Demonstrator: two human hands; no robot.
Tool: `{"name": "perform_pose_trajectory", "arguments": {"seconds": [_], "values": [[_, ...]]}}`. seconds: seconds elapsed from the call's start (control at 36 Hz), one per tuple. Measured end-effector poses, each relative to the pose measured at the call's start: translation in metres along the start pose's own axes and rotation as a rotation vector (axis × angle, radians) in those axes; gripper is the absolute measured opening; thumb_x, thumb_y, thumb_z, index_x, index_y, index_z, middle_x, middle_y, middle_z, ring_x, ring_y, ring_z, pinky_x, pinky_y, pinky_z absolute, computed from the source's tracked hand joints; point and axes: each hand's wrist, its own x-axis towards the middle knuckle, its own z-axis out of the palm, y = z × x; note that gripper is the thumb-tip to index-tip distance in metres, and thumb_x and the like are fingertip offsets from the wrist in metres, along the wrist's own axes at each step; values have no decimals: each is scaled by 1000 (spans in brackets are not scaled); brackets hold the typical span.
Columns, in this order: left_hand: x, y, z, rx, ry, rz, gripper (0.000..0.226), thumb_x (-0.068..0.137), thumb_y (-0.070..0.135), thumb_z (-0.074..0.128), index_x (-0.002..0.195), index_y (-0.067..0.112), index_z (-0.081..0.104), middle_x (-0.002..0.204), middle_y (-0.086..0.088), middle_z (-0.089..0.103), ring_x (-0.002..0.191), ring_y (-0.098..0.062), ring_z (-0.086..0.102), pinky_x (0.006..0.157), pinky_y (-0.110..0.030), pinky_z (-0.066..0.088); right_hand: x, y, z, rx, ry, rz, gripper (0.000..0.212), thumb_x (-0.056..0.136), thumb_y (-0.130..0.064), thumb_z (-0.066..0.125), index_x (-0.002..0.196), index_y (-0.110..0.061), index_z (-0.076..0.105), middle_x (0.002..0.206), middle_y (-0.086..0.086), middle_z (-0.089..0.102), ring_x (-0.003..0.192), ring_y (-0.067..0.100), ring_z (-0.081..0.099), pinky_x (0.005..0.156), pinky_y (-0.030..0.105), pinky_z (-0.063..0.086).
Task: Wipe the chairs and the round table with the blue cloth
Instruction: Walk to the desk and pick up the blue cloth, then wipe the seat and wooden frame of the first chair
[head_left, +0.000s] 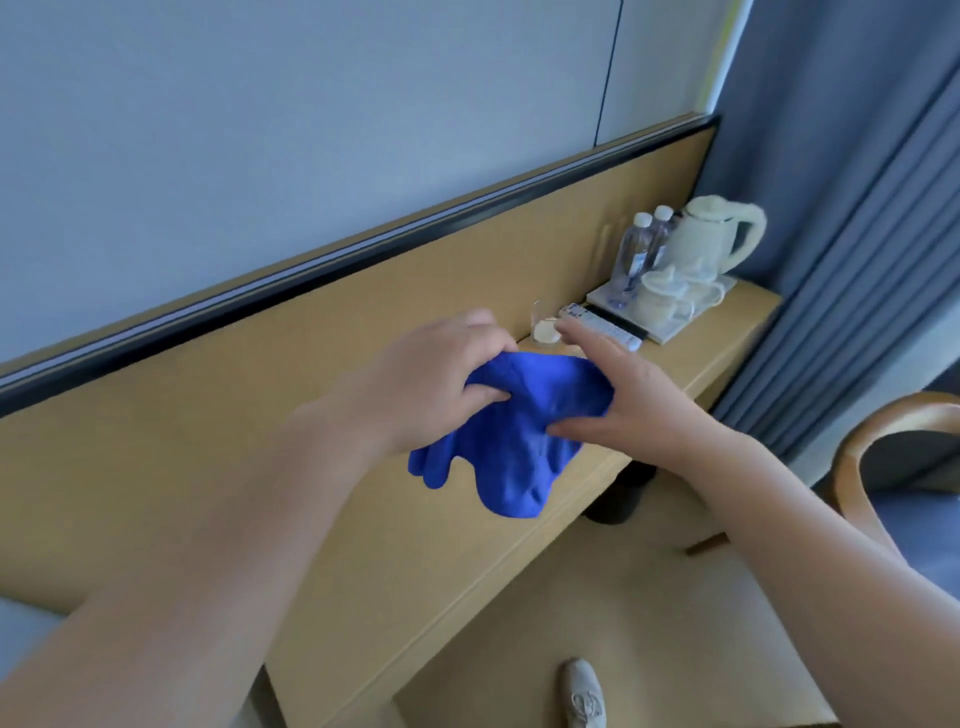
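Note:
The blue cloth (511, 431) hangs crumpled in the air above a long wooden desk. My left hand (441, 374) grips its upper left part with closed fingers. My right hand (618, 395) presses against the cloth's right side, thumb under a fold and fingers stretched out. One chair (878, 447) with a curved wooden back and blue seat shows at the right edge, apart from both hands. The round table is out of view.
The wooden desk (363, 519) runs along the wall. At its far end stand a white tray (670, 327) with cups, a pale kettle (717, 234), two water bottles (641, 254) and a remote (597, 325). Blue curtains (857, 208) hang on the right. A shoe (584, 693) is on the floor.

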Motion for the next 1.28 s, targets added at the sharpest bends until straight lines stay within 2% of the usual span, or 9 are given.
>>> {"name": "perform_pose_trajectory", "arguments": {"seconds": [0.08,0.14,0.36,0.56,0.72,0.81,0.92,1.11,1.28], "values": [[11,22,10,-52,-20,75,19,86,22,62,105,22,60,95,12,48,84,-8,46,73,-24,36,-28,8,-20,50,55,55,50,66,-34,82,108,-46,57,98,-24,63,94,-4,57,79,19,44],[18,34,18,-107,-21,84,17,83,18,65,99,22,61,93,11,50,82,-7,47,72,-23,37,-50,16,-34,81,112,101,38,68,-25,82,97,-41,62,89,-22,65,86,-3,59,72,14,45],[47,84,63,-230,0,-23,29,69,19,76,89,22,56,88,15,53,78,7,47,60,-7,35,-124,47,-83,47,319,227,34,68,-18,81,91,-36,65,85,-22,64,84,-3,59,67,8,44],[78,141,102,-364,-74,-59,30,65,27,79,74,29,50,67,10,56,58,5,51,47,-10,38,-186,87,-128,91,427,293,34,68,-18,81,86,-41,63,87,-24,64,84,-4,60,62,8,45],[109,223,153,-633,-174,-61,39,74,26,76,102,30,49,88,8,66,77,-3,62,70,-26,52,-263,138,-170,167,566,395,31,69,-16,80,89,-33,63,82,-12,64,78,6,62,61,20,50],[116,245,173,-739,-195,-56,45,75,20,77,111,24,50,93,7,68,84,-2,63,74,-21,52,-284,153,-175,183,561,424,27,72,-15,78,89,-27,62,79,-9,63,75,5,62,56,16,49],[132,290,211,-682,-226,-7,22,75,19,75,90,20,59,76,6,66,70,-6,62,62,-19,49,-330,182,-195,180,542,463,30,74,-13,77,90,-33,62,81,-19,63,78,1,60,57,9,47],[154,360,263,-752,-364,143,23,76,20,72,79,37,57,71,14,63,69,-3,62,57,-12,46,-396,218,-224,-9,277,645,34,71,-26,71,99,-42,60,85,-17,63,83,7,62,71,31,58],[180,402,300,-812,-480,208,27,78,20,73,97,31,57,87,9,68,86,-11,66,67,-21,52,-414,234,-239,-79,224,682,15,78,-45,68,88,-33,65,80,-10,61,77,8,60,74,38,55]]}}
